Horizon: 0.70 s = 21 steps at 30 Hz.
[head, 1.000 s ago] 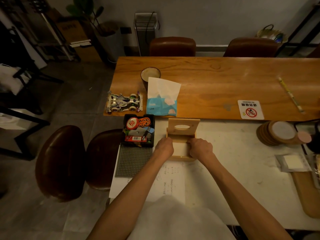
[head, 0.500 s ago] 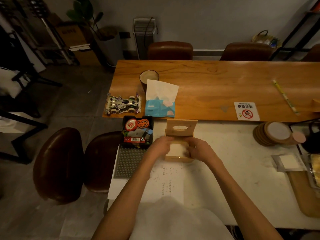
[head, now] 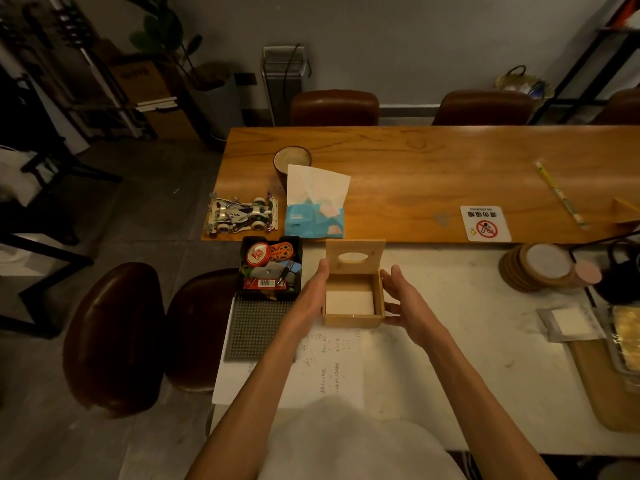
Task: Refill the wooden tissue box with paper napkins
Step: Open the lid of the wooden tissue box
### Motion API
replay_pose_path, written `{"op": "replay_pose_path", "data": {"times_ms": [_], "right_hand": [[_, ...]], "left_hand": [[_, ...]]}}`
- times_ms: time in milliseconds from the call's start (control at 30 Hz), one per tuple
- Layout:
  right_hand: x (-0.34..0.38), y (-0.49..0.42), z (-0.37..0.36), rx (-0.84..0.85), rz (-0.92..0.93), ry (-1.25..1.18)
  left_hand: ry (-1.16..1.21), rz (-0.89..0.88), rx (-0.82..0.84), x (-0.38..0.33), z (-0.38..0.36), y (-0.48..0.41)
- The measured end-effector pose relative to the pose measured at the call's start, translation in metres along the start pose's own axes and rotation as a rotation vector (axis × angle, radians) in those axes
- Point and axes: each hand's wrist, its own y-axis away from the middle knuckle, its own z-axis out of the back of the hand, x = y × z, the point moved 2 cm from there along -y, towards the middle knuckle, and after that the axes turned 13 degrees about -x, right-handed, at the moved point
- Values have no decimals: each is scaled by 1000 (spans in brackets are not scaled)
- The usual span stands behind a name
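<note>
The wooden tissue box (head: 353, 318) sits on the white table (head: 450, 341), near its far edge, directly in front of us. Its hinged lid (head: 355, 256) stands upright at the far side, showing an oval slot. Inside the box, a flat stack of paper napkins (head: 349, 302) lies against the near wall, leaving bare wood at the far end.

Beyond the white table we see the long wooden table (head: 433, 174). On it, just behind the lid, stands a blue tissue pack (head: 314, 220) with one sheet pulled up, and to its left a toy race car (head: 242, 214).

A black tray (head: 272, 268) of small items rests just left of the box.

Our left hand (head: 313, 296) is open, fingers extended, flat along the box's left wall. Our right hand (head: 403, 299) is also open, fingers spread, just beside the right wall; we cannot tell whether it touches. Neither hand grips anything.
</note>
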Motion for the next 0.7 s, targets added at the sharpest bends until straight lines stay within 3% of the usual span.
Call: {"op": "replay_pose_path", "data": {"times_ms": [233,367,500,700], "right_hand": [[-6,-10,2,-44,-41,10],[14,-28,15,18,-234,-152],[34,-31,11,100,-356,-188],[18,-24,11,46,-275,-118]], "left_hand": [[89,39,-46,-20,11,3],[90,111,-64,-44,28,-12],[86,204,48,-53,28,-13],[193,179,129,-40,28,-8]]}}
